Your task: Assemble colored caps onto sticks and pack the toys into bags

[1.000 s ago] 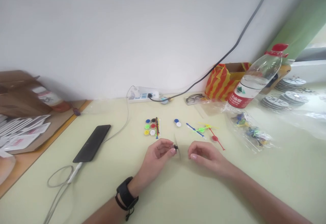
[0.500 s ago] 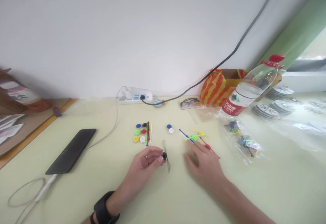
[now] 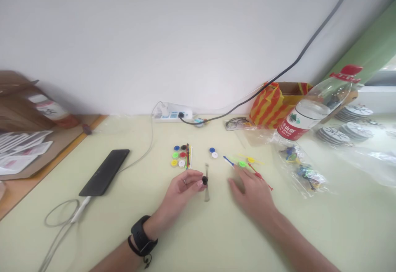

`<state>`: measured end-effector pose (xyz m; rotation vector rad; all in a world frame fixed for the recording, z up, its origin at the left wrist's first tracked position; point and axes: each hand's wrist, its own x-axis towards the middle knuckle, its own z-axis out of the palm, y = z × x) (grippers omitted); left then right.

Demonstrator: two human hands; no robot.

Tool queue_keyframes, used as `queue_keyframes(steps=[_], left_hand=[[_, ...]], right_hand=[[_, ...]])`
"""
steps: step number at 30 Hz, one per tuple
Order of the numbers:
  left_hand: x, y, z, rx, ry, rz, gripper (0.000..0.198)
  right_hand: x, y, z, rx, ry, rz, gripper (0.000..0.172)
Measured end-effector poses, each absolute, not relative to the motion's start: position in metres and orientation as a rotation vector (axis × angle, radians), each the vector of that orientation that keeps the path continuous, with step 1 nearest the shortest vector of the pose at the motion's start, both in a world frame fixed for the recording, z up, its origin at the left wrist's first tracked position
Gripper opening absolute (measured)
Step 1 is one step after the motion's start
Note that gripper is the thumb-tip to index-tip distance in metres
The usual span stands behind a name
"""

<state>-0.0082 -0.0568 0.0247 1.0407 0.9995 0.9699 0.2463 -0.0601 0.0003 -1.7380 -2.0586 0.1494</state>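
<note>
In my left hand (image 3: 186, 189), a small black spinner (image 3: 204, 180) is pinched between thumb and fingertips. Its thin pointer is blurred above and below the hub. My right hand (image 3: 255, 187) is low over the table with its fingers stretched and thumb apart. Its fingertips are at a green spinner (image 3: 242, 164) and beside a blue arrow pointer (image 3: 228, 160); contact is unclear. Beyond them is a yellow spinner (image 3: 251, 160), and a red spinner (image 3: 258, 175) lies partly behind the hand. A blue disc (image 3: 212, 150) and a white disc (image 3: 214, 155) lie between the hands.
Several coloured discs (image 3: 175, 155) sit beside a bundle of pointers (image 3: 188, 156). A black phone (image 3: 104, 172) with a cable is at left, a power strip (image 3: 172, 114) by the wall. Bagged parts (image 3: 305, 173), a water bottle (image 3: 295, 123) and a striped bag (image 3: 269, 106) are at right.
The view has shifted, so the scene sits farther right. The black spinner's blurred pointer stands more upright, and the long green pointer by my right hand no longer shows clearly.
</note>
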Motion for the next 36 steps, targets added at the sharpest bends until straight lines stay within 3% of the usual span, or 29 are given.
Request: queue_keyframes(steps=[9, 18, 27, 32, 36], left_hand=[[-0.008, -0.06, 0.028, 1.055, 1.03, 1.021, 0.033], [0.002, -0.071, 0.032, 1.468, 1.009, 1.018, 0.019], [0.02, -0.065, 0.049, 1.716, 0.967, 1.055, 0.017], [0.025, -0.057, 0.038, 2.133, 1.185, 0.945, 0.04], [0.017, -0.056, 0.028, 2.441, 1.116, 0.692, 0.025]], right_hand=[[0.243, -0.071, 0.011, -1.285, -2.259, 0.594, 0.028], [0.237, -0.074, 0.022, -1.035, -2.069, 0.737, 0.044], [0.232, -0.065, 0.064, -1.037, -1.891, 0.961, 0.018], [0.256, -0.035, 0.062, -1.182, -2.012, 0.757, 0.012], [0.278, -0.026, 0.049, -1.401, -2.18, 0.398, 0.014]])
